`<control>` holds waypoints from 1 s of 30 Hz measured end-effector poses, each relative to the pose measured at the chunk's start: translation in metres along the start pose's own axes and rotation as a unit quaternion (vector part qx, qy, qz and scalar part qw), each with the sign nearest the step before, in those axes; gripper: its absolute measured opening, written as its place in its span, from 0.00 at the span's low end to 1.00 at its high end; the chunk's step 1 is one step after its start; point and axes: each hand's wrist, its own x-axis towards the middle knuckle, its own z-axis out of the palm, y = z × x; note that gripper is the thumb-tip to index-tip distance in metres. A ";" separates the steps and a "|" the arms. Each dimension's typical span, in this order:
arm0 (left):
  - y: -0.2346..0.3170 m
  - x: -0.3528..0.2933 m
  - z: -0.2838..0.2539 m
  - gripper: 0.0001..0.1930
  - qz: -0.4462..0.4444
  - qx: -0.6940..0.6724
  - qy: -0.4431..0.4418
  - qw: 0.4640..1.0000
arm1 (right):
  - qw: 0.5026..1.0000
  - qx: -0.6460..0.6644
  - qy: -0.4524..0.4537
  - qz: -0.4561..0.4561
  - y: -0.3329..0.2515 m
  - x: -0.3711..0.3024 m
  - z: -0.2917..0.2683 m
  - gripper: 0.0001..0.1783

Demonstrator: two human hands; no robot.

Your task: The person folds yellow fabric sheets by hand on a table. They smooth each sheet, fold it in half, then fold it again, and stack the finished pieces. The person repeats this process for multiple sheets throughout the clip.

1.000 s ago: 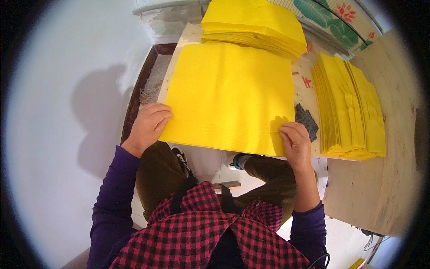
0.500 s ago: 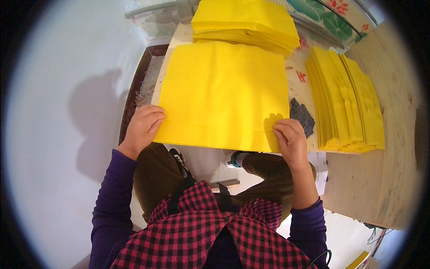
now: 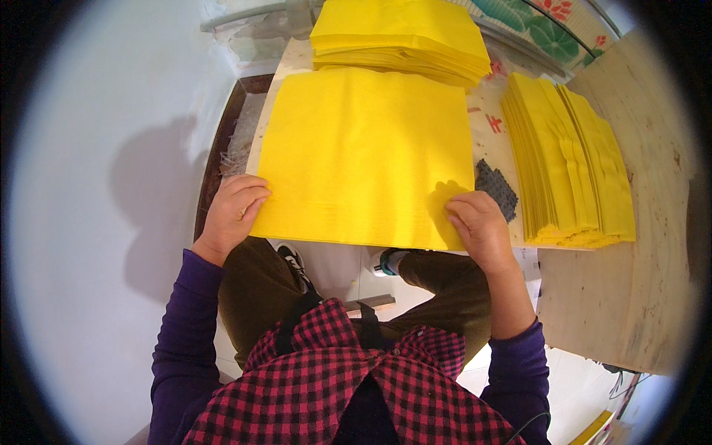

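A broad yellow sheet (image 3: 363,156), felt-like and soft, lies flat in front of me with its near edge at the table's front. My left hand (image 3: 233,211) pinches its near left corner between thumb and fingers. At the near right corner, my right hand (image 3: 480,226) has its fingers bent and pressed together on the sheet's edge, casting a shadow on the yellow surface. Whether one layer or several lie under my fingers is hidden.
Behind the sheet rises a thick yellow stack (image 3: 400,37). More yellow bundles (image 3: 567,163) stand at the right, with a dark grey textured cloth scrap (image 3: 495,189) between. A wooden board (image 3: 645,222) lies far right; a white wall (image 3: 89,200) borders the left.
My right hand has shifted slightly inward over the sheet's right corner, its wrist angled more. My left hand keeps its pinch. The whole view has moved a little.
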 end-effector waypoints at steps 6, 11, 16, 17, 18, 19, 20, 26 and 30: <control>0.001 0.000 -0.001 0.06 0.000 -0.002 0.004 1.000 | 0.996 -0.071 -0.016 -0.048 0.002 0.001 0.001 0.08; 0.000 0.000 0.000 0.06 -0.002 0.003 0.002 1.000 | 0.995 -0.086 -0.012 -0.059 0.003 0.001 0.002 0.07; -0.002 0.000 0.002 0.06 -0.006 -0.011 0.001 1.000 | 0.995 -0.076 -0.029 -0.051 0.008 -0.001 0.002 0.10; -0.002 0.000 0.002 0.06 -0.008 -0.014 0.002 1.000 | 0.997 -0.058 -0.011 -0.044 0.009 -0.002 0.002 0.10; -0.002 -0.001 0.003 0.06 -0.007 -0.010 0.003 1.000 | 0.999 -0.039 0.007 -0.034 0.009 -0.004 0.000 0.10; -0.003 -0.001 0.003 0.06 -0.005 -0.007 0.005 1.000 | 0.999 -0.017 0.021 -0.020 0.010 -0.006 -0.001 0.10; -0.003 -0.001 0.004 0.06 -0.004 -0.004 0.006 1.000 | 0.999 -0.006 0.031 -0.013 0.011 -0.008 -0.002 0.10; -0.004 -0.003 0.005 0.06 -0.016 -0.019 0.009 1.000 | 0.998 0.033 0.038 0.039 0.012 -0.019 -0.009 0.11; -0.003 -0.002 0.004 0.06 -0.017 -0.015 0.001 1.000 | 0.998 0.038 0.027 0.039 0.014 -0.019 -0.013 0.11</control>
